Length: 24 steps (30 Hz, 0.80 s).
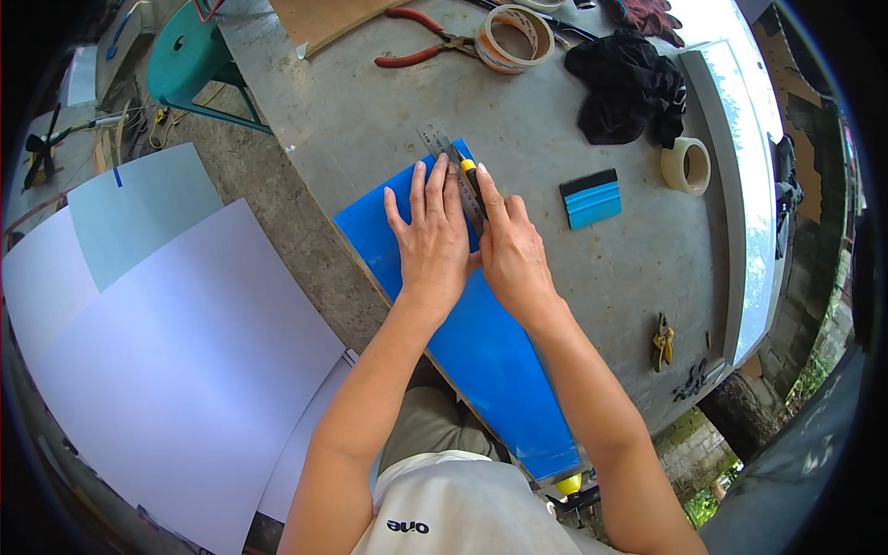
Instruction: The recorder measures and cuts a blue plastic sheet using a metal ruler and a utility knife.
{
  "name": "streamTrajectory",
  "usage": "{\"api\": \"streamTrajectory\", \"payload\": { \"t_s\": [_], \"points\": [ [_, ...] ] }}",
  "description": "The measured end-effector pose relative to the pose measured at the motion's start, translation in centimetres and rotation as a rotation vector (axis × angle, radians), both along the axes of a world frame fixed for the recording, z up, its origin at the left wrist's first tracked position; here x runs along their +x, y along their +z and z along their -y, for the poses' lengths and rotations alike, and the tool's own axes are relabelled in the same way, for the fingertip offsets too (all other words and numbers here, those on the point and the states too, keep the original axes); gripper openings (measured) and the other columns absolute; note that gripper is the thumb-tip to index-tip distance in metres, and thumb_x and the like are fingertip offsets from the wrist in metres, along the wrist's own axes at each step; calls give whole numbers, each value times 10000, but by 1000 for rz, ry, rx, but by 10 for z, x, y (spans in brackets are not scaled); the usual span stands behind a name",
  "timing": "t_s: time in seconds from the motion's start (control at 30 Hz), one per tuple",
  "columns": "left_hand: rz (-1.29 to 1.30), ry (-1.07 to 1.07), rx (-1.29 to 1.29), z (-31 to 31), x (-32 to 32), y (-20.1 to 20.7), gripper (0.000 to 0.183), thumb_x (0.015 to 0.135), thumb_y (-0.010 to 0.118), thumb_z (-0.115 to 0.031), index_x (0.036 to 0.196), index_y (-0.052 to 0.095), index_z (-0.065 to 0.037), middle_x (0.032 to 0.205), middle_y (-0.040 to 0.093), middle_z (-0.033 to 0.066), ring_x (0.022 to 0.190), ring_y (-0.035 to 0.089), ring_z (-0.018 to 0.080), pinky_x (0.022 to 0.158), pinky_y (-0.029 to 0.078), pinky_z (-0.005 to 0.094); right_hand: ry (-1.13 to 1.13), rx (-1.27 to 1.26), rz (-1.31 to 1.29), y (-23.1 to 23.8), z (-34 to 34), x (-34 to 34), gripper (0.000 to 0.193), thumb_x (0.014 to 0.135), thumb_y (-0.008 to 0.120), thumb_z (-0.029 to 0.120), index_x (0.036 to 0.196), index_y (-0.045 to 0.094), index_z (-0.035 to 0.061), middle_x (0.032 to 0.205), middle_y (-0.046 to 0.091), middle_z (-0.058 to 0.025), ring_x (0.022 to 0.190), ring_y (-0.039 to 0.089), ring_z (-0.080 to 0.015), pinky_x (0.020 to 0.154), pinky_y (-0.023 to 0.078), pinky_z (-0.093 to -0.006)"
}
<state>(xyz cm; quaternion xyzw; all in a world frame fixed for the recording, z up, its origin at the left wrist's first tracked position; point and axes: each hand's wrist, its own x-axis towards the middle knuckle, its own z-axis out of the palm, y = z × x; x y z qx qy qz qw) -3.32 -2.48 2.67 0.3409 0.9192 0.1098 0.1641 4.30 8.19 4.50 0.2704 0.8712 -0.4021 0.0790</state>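
A blue sheet (495, 370) lies lengthwise along the near left edge of the grey table. Across its far end runs a metal ruler (433, 137), largely covered by my hands. My left hand (431, 242) is pressed flat over the ruler and sheet, fingers stretched out. Right beside it, my right hand (514, 254) is closed round a yellow and black utility knife (469, 168), index finger along its body. The knife's front end points to the ruler near the sheet's far corner; its blade is too small to make out.
A blue squeegee (592, 205) with a black edge lies to the right. Farther off are red-handled pliers (430, 44), tape rolls (513, 39) (685, 166) and black cloth (629, 88). Yellow-handled pliers (662, 344) rest at lower right. White sheets (185, 361) and a green stool (190, 60) stand left.
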Motion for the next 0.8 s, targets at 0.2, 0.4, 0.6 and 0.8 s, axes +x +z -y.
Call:
{"api": "streamTrajectory", "payload": {
  "t_s": [0.2,0.4,0.6,0.8],
  "points": [
    [21,7,21,0,1,0,1103,707,949,-359,1590,388,-7,1694,333,90,1601,256,308,1268,140,684,-9,-19,2,0,0,0,906,855,674,-81,1670,350,144,1104,563,-208,937,617,-397,877,517,-490],
    [-12,0,16,1,2,-2,1118,691,951,-341,1594,383,-7,1689,342,91,1600,259,308,1266,141,686,14,16,8,5,0,-4,921,835,699,-92,1660,363,143,1114,569,-225,971,636,-424,881,531,-502],
    [-16,10,37,0,2,-7,1034,740,919,-238,1598,370,-61,1685,330,84,1597,253,314,1259,132,682,24,14,55,16,1,-9,941,809,742,-86,1649,361,99,1120,570,-249,1002,652,-447,892,549,-516],
    [-28,2,31,1,3,-6,1121,703,952,-371,1600,378,-18,1690,337,82,1595,264,310,1262,155,686,31,84,27,15,3,1,805,917,582,-70,1660,356,142,1077,567,-224,916,640,-425,850,533,-520]
  ]
}}
